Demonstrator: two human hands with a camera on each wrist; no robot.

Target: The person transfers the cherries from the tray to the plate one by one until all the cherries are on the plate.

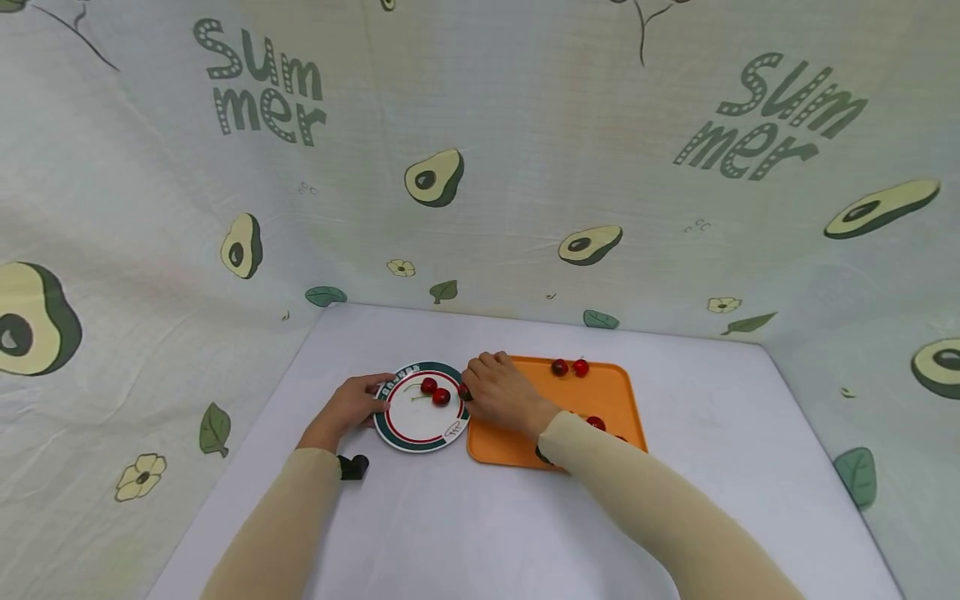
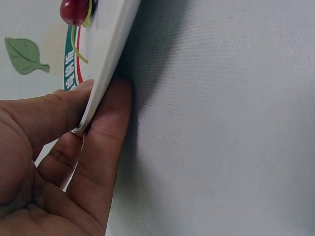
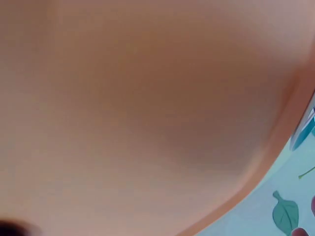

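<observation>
My left hand (image 1: pixel 351 410) pinches the left rim of a white plate (image 1: pixel 401 425) with a green and red border. In the left wrist view, the thumb lies over the rim and the fingers (image 2: pixel 109 123) are underneath. Two dark red cherries with stems, one to the rear (image 1: pixel 428 386) and one in front (image 1: pixel 441 397), lie on the plate. At the plate's right edge my right hand (image 1: pixel 504 396) holds another cherry (image 1: pixel 465 392) in its fingertips. That hand reaches across the left part of an orange tray (image 1: pixel 611 392), whose blurred surface fills most of the right wrist view.
Two cherries (image 1: pixel 559 367) (image 1: pixel 581 367) lie near the tray's back edge. Another cherry (image 1: pixel 596 422) shows beside my right sleeve (image 1: pixel 637 492), which hides part of the tray. A cloth printed with avocados (image 1: pixel 435 177) stands behind the white table (image 1: pixel 450 533).
</observation>
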